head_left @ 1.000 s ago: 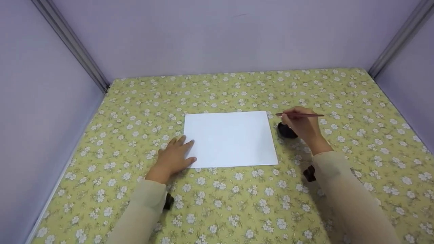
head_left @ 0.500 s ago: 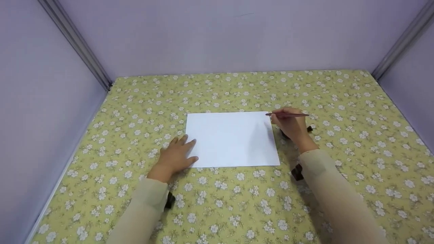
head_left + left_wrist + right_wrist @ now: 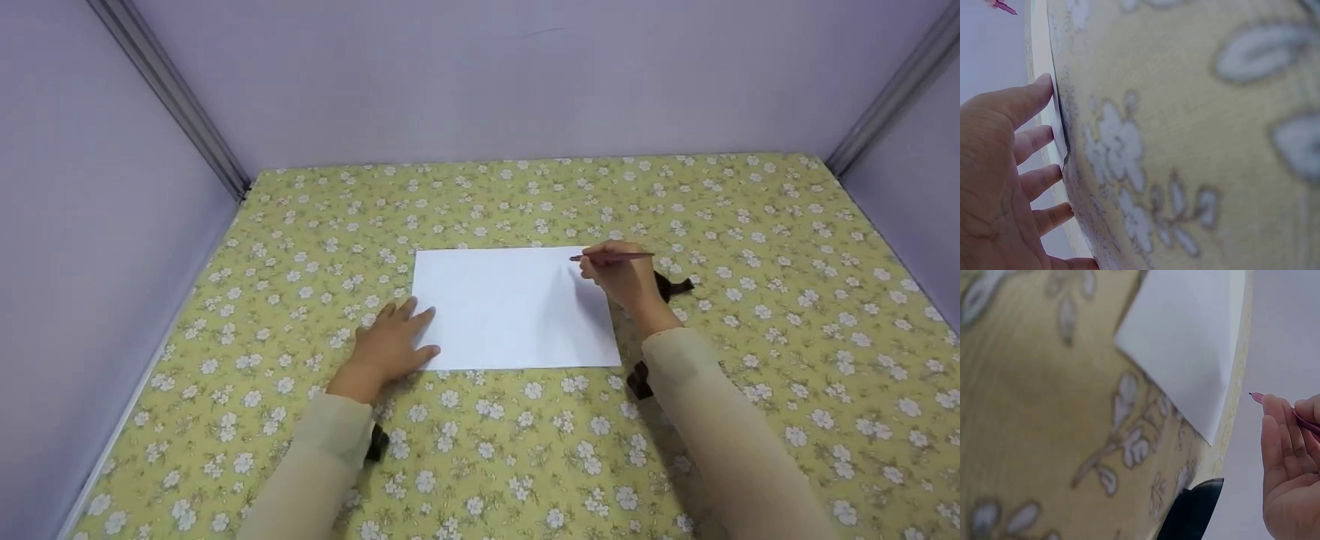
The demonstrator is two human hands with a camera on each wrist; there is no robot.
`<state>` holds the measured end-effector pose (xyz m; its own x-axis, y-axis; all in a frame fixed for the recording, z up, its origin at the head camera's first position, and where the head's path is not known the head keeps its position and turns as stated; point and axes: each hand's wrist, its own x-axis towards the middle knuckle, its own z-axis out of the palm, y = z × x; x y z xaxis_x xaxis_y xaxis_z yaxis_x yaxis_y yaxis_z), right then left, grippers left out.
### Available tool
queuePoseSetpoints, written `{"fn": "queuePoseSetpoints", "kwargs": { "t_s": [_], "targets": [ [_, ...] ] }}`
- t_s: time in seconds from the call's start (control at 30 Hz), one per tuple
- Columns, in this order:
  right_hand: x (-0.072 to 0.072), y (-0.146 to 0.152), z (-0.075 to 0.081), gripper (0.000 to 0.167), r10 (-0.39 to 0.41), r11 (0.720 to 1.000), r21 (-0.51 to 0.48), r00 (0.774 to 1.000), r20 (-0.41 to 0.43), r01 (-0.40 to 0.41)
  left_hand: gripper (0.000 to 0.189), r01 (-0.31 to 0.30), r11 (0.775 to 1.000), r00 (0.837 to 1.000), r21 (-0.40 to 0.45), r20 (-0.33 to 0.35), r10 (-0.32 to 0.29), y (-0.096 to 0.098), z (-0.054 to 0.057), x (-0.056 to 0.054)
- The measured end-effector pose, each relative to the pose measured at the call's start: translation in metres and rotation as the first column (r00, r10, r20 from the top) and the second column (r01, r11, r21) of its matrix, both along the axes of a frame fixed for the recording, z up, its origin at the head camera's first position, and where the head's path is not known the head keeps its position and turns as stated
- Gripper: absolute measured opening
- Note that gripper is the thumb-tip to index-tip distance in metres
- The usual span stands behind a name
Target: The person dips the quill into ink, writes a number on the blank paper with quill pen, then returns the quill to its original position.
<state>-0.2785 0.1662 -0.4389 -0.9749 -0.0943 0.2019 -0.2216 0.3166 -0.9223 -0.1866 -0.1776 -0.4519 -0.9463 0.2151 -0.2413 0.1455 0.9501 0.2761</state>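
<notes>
A blank white sheet of paper (image 3: 495, 307) lies flat on the flowered cloth. My left hand (image 3: 386, 345) rests on its left edge with fingers spread, and the left wrist view shows the fingertips (image 3: 1044, 81) along that edge. Above the sheet's far right corner, my right hand (image 3: 628, 283) pinches a dark red pen (image 3: 634, 256) between thumb and fingers. The pen (image 3: 1258, 397) points left with its small dark tip, and in the right wrist view the right hand (image 3: 1292, 467) appears raised above the cloth.
Just right of the paper, partly behind the right hand, is a black object (image 3: 673, 288) with a narrow projecting end; its kind is unclear. The yellow-green flowered cloth (image 3: 510, 442) covers the table. Pale purple panels (image 3: 450, 82) stand behind and at both sides.
My right hand has moved left with the pen, from over the black object to over the paper's far right corner. More of the black object shows. The left hand stays put.
</notes>
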Motion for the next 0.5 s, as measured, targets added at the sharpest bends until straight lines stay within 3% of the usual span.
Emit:
{"fn": "queuePoseSetpoints", "kwargs": {
  "t_s": [0.1,0.2,0.27,0.3,0.33,0.43,0.5],
  "targets": [
    [-0.001,-0.005,-0.002,0.014,0.02,0.998,-0.065,0.999,0.03,-0.018,0.065,0.004,1.0,1.0,-0.009,0.002,-0.004,0.0,0.0,0.0],
    [-0.001,-0.009,-0.004,0.015,0.052,0.975,-0.218,0.996,0.075,-0.035,0.066,0.001,1.0,1.0,-0.009,0.007,-0.001,0.001,0.001,0.001],
    [-0.002,-0.012,-0.003,0.011,0.093,0.933,-0.359,0.988,0.126,-0.042,0.066,-0.002,1.0,1.0,-0.011,0.006,0.002,0.001,0.001,0.001],
    [-0.001,-0.014,-0.003,0.007,0.119,0.892,-0.451,0.98,0.161,-0.034,0.066,-0.002,1.0,1.0,-0.01,0.005,0.002,0.001,0.001,0.001],
    [-0.001,-0.015,-0.001,0.009,0.158,0.831,-0.556,0.967,0.202,-0.02,0.066,-0.004,1.0,1.0,-0.01,0.003,0.004,0.001,0.001,0.001],
    [0.002,-0.018,0.004,0.027,0.229,0.706,-0.708,0.937,0.264,0.027,0.066,-0.002,1.0,1.0,-0.012,-0.008,0.002,0.001,0.0,0.002],
    [0.005,-0.02,0.007,0.032,0.24,0.679,-0.733,0.928,0.286,0.05,0.066,-0.002,1.0,1.0,-0.007,-0.01,0.002,0.0,0.0,0.002]
  ]
}}
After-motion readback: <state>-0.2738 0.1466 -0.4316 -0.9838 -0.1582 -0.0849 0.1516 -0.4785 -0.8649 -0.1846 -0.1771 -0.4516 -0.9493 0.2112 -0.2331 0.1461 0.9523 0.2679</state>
